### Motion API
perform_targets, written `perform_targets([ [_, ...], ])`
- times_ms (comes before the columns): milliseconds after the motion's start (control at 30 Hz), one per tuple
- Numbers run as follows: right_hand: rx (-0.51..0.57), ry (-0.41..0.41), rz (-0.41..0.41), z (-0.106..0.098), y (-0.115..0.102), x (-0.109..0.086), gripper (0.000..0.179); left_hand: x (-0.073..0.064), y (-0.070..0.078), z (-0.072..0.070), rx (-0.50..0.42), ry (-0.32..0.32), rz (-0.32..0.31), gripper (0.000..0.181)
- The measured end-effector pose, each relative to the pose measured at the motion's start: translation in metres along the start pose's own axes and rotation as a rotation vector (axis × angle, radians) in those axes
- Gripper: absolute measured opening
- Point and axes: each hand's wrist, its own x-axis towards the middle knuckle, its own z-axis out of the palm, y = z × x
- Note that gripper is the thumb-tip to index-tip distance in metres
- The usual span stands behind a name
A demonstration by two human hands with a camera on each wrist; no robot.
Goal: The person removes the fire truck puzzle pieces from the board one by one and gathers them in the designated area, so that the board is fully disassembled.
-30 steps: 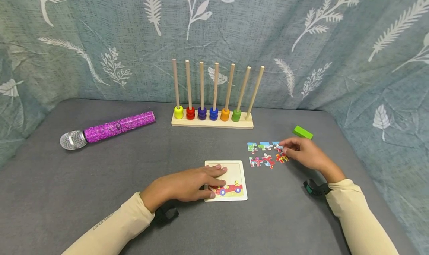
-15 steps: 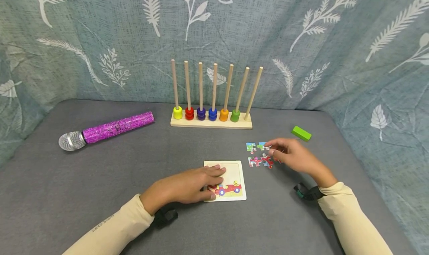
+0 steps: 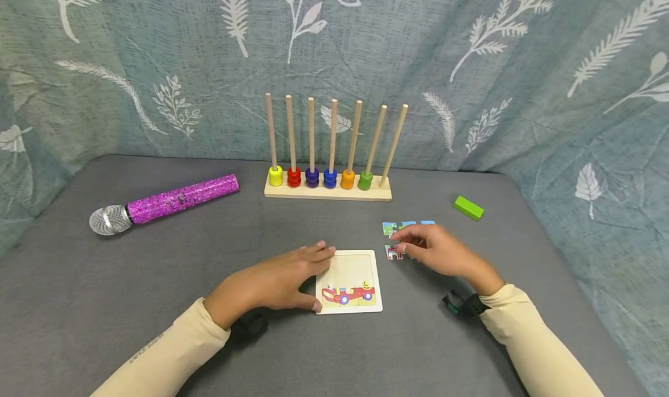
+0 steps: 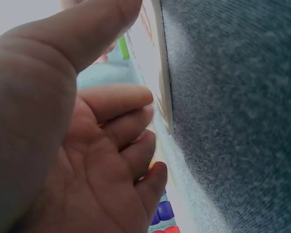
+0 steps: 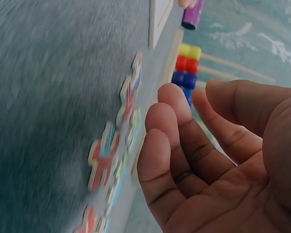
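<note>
The wooden puzzle tray (image 3: 355,269) lies flat on the table (image 3: 183,257) between the hands. Red car pieces (image 3: 349,295) fill its lower part, while bare wood shows above them. The left hand (image 3: 272,278) is spread loosely along the tray's left side, fingertips near the upper corner and thumb at the lower one, gripping nothing; it probably keeps the tray from sliding.

Just right of the tray, loose pieces (image 3: 389,228) lie in two rows, likely spread out so each can be seen and picked easily. The right hand (image 3: 444,249) hovers over them, partly hiding them, with fingers softly bent, thumb apart and nothing held.

Farther back stands a peg stand (image 3: 328,193) with coloured beads (image 3: 330,179), a green block (image 3: 468,208) to its right and a purple microphone (image 3: 183,199) to its left. Lettering runs along the left sleeve (image 3: 157,350), too blurred to read; no brand is legible.
</note>
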Motion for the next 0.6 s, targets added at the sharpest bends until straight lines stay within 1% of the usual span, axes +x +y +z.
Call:
perform_targets([
  [133,-0.030,-0.027,-0.038,0.006,-0.006,0.006,0.017,-0.001,0.000,0.000,0.001,-0.016,-0.028,0.081],
  [400,-0.065,-0.059,-0.053,0.016,-0.021,0.012,0.018,0.000,0.001,0.000,0.023,-0.034,-0.059,0.082],
  [600,-0.079,-0.042,-0.067,0.026,-0.026,0.016,0.017,0.000,0.002,-0.001,0.036,-0.030,-0.067,0.085],
])
